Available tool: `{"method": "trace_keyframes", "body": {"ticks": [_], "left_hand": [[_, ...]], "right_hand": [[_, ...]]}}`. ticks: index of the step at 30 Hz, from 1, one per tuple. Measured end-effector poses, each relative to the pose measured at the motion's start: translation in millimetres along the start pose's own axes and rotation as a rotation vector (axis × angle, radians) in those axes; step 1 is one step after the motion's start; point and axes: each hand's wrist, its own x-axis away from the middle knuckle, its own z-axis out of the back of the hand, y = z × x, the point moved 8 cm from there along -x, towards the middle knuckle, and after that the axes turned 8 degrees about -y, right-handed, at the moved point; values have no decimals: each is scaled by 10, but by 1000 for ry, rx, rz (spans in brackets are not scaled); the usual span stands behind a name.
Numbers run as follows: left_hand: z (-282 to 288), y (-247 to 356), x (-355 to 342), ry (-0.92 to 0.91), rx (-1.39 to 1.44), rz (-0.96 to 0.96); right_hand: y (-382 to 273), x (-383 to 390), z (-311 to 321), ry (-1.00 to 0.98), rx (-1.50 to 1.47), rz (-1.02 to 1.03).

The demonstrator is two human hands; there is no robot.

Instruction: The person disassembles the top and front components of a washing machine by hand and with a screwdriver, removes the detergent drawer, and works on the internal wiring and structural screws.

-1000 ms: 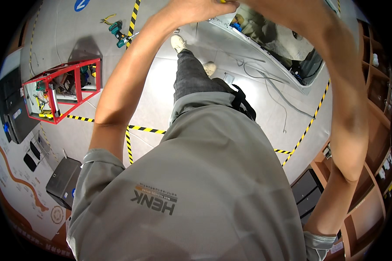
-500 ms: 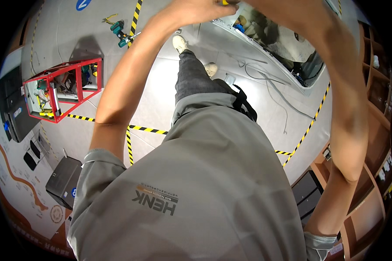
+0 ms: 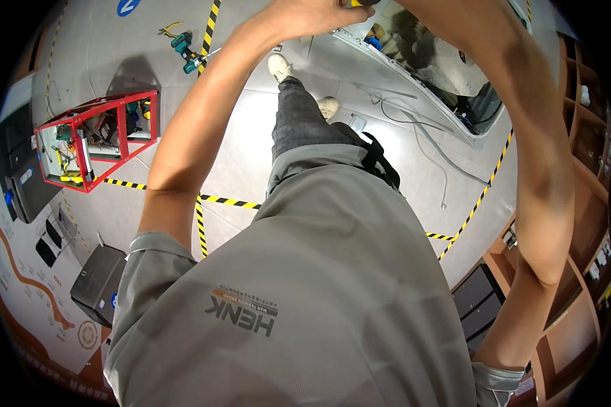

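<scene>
At the top edge, my left hand (image 3: 319, 16) is closed around a yellow-and-black handle (image 3: 364, 3); only a small end of it shows, and the rest is cut off. My right forearm (image 3: 465, 27) reaches up past the top edge, so my right hand is out of the picture. Below and between my arms stands an opened appliance (image 3: 448, 114) with a white metal casing. Inside it are a large pale rounded part (image 3: 455, 71), dark parts and something blue (image 3: 373, 42).
Left on the floor lie a green-and-black cordless drill (image 3: 187, 51) and yellow-handled pliers (image 3: 170, 28). A red-framed tool cart (image 3: 120, 129) holds tools. Grey hoses and cables (image 3: 448, 159) trail beside the appliance. Wooden shelves (image 3: 584, 149) line the right; a dark box (image 3: 98, 281) stands left.
My left hand has shifted slightly, and more of the yellow-and-black handle shows at the top edge. The rest looks almost the same.
</scene>
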Motion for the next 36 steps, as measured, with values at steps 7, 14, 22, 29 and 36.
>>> {"method": "trace_keyframes", "body": {"ticks": [7,14,22,29,36], "left_hand": [[13,-80,7,-6,-51,2],[7,-144,-14,-1,-109,40],[-68,-312,-3,72,-241,58],[-139,-363,75,90,-209,158],[-177,-491,294,176,-124,227]], "right_hand": [[-7,223,145,351,-335,32],[33,-4,-15,115,-356,9],[141,-19,-65,418,-404,16],[123,129,-176,621,-558,39],[100,65,-191,566,-505,-94]]}}
